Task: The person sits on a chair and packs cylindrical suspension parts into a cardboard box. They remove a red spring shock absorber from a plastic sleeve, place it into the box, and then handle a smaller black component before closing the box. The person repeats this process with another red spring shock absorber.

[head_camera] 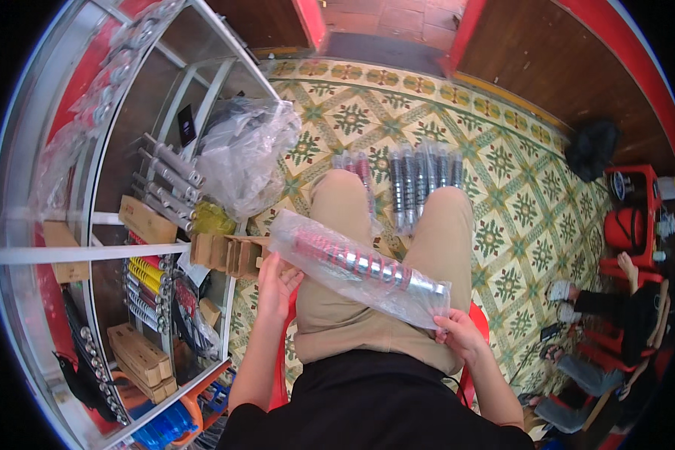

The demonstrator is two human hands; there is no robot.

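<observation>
Across my thighs lies a shock absorber with a red coil spring and chromed body point(365, 263), inside a clear plastic sleeve point(337, 288). My right hand point(460, 336) pinches the lower right corner of that sleeve between thumb and fingers. At the other end, my left hand point(278, 284) is half spread beside the sleeve's edge; whether its fingertips touch the plastic is hard to see. Beyond my knees, several bagged shock absorbers with dark springs point(422, 177) lie side by side on the floor. Bagged red-spring ones point(362, 167) are partly hidden behind my left knee.
At left stands a glass display cabinet point(163, 247) with coil springs point(146, 275) and cardboard boxes point(140, 360). Open cartons point(230, 253) and crumpled plastic point(247, 152) sit beside it. On the right, people sit near a red stool point(633, 174) and bucket point(624, 229). The floor is patterned tile point(506, 225).
</observation>
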